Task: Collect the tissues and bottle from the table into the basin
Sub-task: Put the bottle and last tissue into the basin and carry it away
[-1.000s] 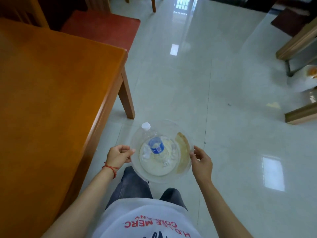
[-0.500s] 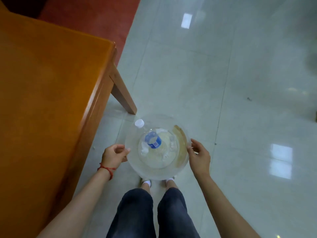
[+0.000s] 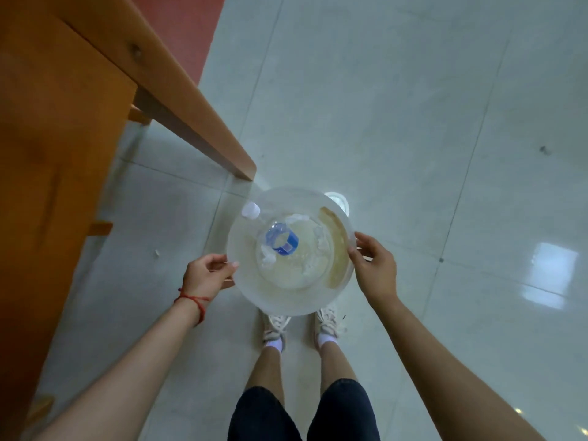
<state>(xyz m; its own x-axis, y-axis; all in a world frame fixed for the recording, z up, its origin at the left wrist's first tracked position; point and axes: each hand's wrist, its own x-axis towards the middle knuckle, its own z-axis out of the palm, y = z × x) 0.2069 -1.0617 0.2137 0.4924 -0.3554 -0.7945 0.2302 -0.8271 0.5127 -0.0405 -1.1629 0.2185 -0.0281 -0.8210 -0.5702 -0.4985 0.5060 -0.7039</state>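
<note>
Basin (image 3: 280,300): clear, centre of the frame, above your shoes (image 3: 276,326).
Bottle (image 3: 280,240): lying inside it, white cap at its upper-left rim.
Tissues (image 3: 319,246): inside, beside the bottle.
Left hand (image 3: 205,276): you pinch the left rim.
Right hand (image 3: 377,268): you grip the right rim.
Table (image 3: 54,154): left of the frame.

Contents: one clear basin (image 3: 280,302), one plastic bottle (image 3: 280,241), two hands, one wooden table (image 3: 57,154); tissue count indeterminate.

Glossy pale tiled floor (image 3: 397,106) underfoot, the person's two white sneakers (image 3: 276,326) planted on it. A red mat (image 3: 187,30) lies at the top; the orange wooden tabletop (image 3: 41,138) fills the left, its leg (image 3: 203,135) standing on the tiles.
</note>
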